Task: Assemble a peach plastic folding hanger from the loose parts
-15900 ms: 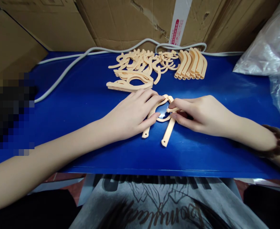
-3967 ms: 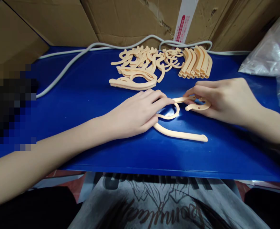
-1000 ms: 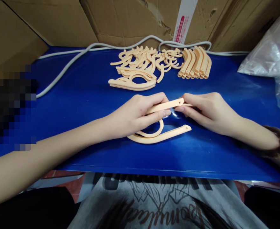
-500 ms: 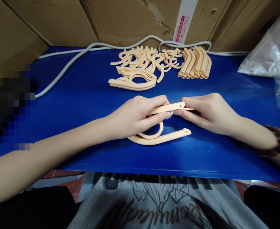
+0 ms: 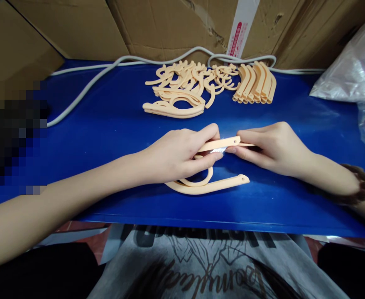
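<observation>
My left hand [image 5: 185,153] is closed around a beige plastic folding clothes hanger [image 5: 211,189]. The hanger's curved hook [image 5: 209,174] and one arm, with a hole at its end, show below the palm. Its other arm [image 5: 221,143] sticks out to the right between thumb and fingers. Under that arm, by the left thumb, is a small shiny whitish patch [image 5: 219,150] that I cannot identify. My right hand [image 5: 269,145] pinches a thin beige plastic piece [image 5: 247,145], mostly covered by the fingers, right against the upper arm's end.
Behind my hands lie folded hangers [image 5: 174,109], a heap of beige hooks [image 5: 185,74] and a row of curved hanger arms [image 5: 255,83]. A white cable [image 5: 90,91] runs along the cardboard boxes [image 5: 170,29]. A clear plastic bag [image 5: 344,79] sits at the right of the blue table [image 5: 107,137].
The hanger's lower arm has dropped slightly toward me, and its upper arm has shifted slightly in my left hand. More of the shiny whitish patch shows. My right hand keeps its pinch nearly in place.
</observation>
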A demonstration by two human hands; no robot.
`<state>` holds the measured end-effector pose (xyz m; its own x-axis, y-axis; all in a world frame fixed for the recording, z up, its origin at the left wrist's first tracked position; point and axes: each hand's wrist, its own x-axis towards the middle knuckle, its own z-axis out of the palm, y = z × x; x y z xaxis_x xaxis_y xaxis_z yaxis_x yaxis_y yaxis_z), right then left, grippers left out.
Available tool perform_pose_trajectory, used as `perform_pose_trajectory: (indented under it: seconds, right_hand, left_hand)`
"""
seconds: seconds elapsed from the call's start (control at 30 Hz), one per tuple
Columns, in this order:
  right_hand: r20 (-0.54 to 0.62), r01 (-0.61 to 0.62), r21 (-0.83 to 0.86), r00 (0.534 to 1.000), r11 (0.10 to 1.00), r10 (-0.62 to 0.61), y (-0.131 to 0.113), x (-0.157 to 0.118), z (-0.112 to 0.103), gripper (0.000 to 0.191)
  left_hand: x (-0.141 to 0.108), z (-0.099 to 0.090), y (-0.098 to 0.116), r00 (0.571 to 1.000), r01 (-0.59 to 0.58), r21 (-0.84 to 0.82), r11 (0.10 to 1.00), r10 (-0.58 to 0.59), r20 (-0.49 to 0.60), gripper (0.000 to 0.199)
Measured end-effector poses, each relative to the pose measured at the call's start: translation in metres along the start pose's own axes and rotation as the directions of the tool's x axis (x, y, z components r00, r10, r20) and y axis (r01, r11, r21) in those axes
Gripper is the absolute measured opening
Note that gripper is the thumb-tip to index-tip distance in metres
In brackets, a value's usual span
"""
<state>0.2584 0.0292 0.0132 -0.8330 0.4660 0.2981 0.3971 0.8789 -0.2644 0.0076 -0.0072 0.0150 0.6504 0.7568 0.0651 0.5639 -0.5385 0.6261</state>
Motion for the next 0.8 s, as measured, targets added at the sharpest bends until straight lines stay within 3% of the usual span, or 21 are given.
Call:
perform_pose_trajectory:
  seconds: [0.47,0.8]
  right_hand:
    - [-0.007,0.014,-0.049,1.0,0.999,-0.014,-0.0001,-0.0007,0.0011,0.039]
    - [0.1,-0.057,-0.069,0.993,0.996,0.064,0.0001,-0.0023,0.0002,0.017]
  left_hand:
    - [-0.0001,-0.0003,0.0001,1.0,0.003,0.043,0.999,-0.004,0.015,0.013]
    - [-0.0016,0.0008,0.0002,0.998,-0.013,0.105,0.994,0.007,0.055,0.013]
